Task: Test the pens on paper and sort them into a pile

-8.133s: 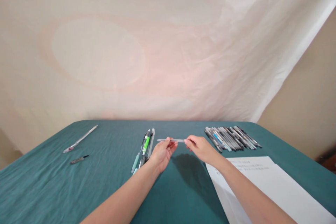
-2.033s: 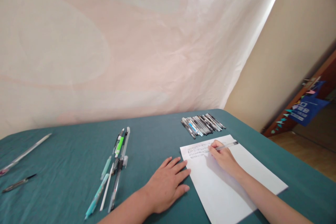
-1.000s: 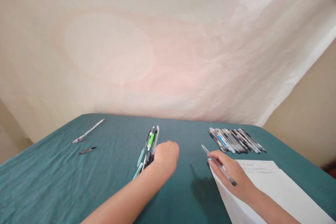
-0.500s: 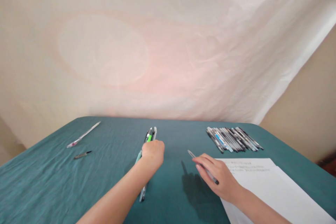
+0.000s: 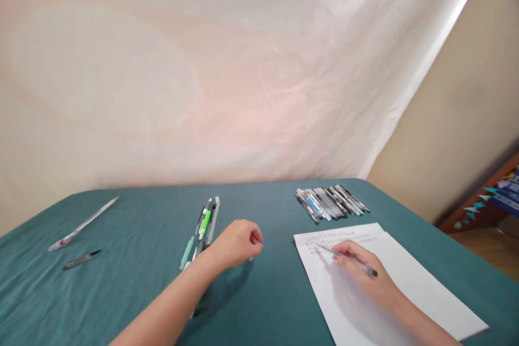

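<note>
Though the held pen (image 5: pixel 362 265) looks greyish, its rear end (image 5: pixel 373 272) is black.

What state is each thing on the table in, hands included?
Tablecloth: creased at left
Paper: flat, writing near far edge
Pen: held slanted, tip towards paper; contact unclear
Right hand: gripping pen
Left hand: curled, above tablecloth; contents unclear
Pen row: lying side by side
Loose pen cluster: lying, partly hidden
Short dark pen: lying apart
Long pale item: lying flat

Clear pen (image 5: pixel 359 266) aslant over paper (image 5: pixel 417 281)
</note>
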`<state>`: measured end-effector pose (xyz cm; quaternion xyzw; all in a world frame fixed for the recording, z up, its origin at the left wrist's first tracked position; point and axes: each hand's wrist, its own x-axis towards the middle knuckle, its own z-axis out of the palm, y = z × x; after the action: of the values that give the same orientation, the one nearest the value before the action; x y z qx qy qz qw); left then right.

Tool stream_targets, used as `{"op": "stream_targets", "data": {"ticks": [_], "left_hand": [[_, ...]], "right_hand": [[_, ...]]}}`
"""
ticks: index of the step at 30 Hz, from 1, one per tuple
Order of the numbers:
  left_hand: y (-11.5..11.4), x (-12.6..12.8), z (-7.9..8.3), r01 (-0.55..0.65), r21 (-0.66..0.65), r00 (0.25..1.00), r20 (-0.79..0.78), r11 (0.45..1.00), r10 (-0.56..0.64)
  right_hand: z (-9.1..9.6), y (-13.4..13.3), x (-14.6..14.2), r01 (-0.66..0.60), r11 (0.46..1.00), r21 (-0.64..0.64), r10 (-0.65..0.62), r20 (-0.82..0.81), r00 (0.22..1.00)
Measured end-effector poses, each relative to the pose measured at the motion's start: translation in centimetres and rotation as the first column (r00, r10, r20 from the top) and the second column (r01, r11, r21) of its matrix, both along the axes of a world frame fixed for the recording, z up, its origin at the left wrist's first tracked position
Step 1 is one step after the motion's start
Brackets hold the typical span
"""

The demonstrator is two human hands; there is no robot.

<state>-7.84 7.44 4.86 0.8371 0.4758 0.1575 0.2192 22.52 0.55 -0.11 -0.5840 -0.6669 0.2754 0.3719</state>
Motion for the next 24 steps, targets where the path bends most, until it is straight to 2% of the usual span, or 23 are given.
{"op": "stream_targets", "data": {"ticks": [2,4,8,11,15,20,24], "left_hand": [[-0.3,1.6,-0.1,0.051,-0.075,0.987,0.155,0.996,-0.039],[-0.6,3.2,-0.5,0.048,-0.114,0.963,0.267,0.992,-0.016],[-0.8,5.5,-2.3,0.017,-0.174,0.896,0.439,0.985,0.062],[-0.7,6.2,-3.8,-0.014,-0.285,0.814,0.553,0.958,0.176],[-0.9,6.4,-4.7,-0.015,-0.420,0.750,0.595,0.907,0.287],[-1.2,6.2,-4.9,0.039,-0.402,0.725,0.642,0.915,0.251],[-1.2,6.1,-4.9,0.027,-0.400,0.714,0.649,0.916,0.263]], "right_hand": [[-0.3,0.0,0.0,-0.007,1.000,0.002,0.007,-0.012,1.000],[-0.5,0.0,-0.1,-0.008,1.000,0.011,0.008,-0.025,1.000],[-0.5,-0.1,0.0,-0.026,0.999,0.024,0.026,-0.024,0.999],[-0.6,-0.2,0.1,-0.066,0.996,0.062,0.066,0.009,0.998],[-0.7,-0.4,0.2,-0.141,0.984,0.112,0.136,0.046,0.990],[-0.5,-0.5,0.1,-0.200,0.973,0.111,0.193,0.071,0.979],[-0.3,-0.6,0.0,-0.248,0.963,0.109,0.235,0.120,0.964]]}}
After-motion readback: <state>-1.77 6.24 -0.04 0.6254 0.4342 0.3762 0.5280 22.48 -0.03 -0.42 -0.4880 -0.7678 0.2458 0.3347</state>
